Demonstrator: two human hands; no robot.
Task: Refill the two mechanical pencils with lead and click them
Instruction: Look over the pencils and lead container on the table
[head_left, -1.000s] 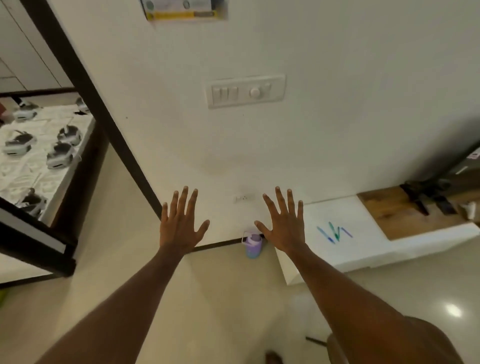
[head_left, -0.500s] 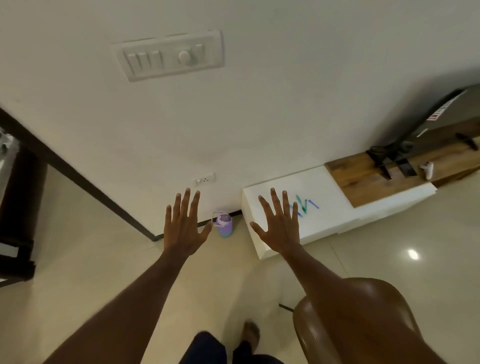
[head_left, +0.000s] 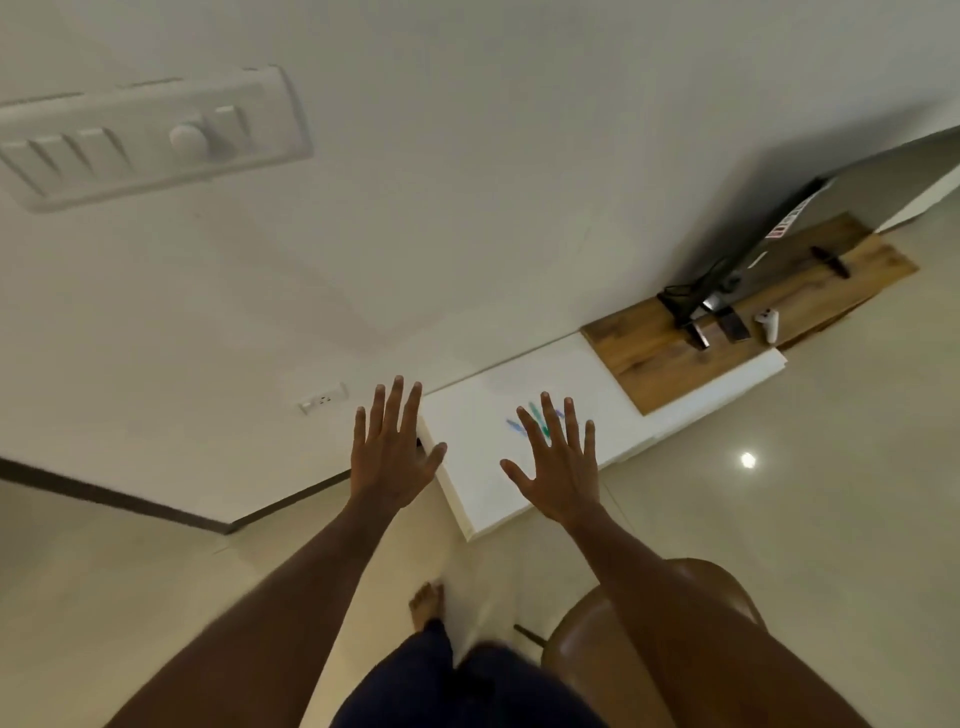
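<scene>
Nearest, a bare foot stands on the pale glossy floor, beside a brown rounded seat at lower right. Both arms reach forward. Left hand: palm down, fingers straight and spread, holding nothing, raised in front of the left corner of the tabletop. Right hand: likewise flat and spread, holding nothing, raised over the white tabletop. Neither hand can be confirmed to touch the surface.

Beyond the right fingertips, the pencils lie on the white tabletop: thin blue and green sticks, blurred and partly hidden by the fingers, so their count and parts cannot be told.

Further right, the low unit continues as a wooden panel carrying a black stand and a small white controller. Behind, the white wall bears a low socket and, higher left, a switch plate. A dark skirting runs along the wall's foot.
</scene>
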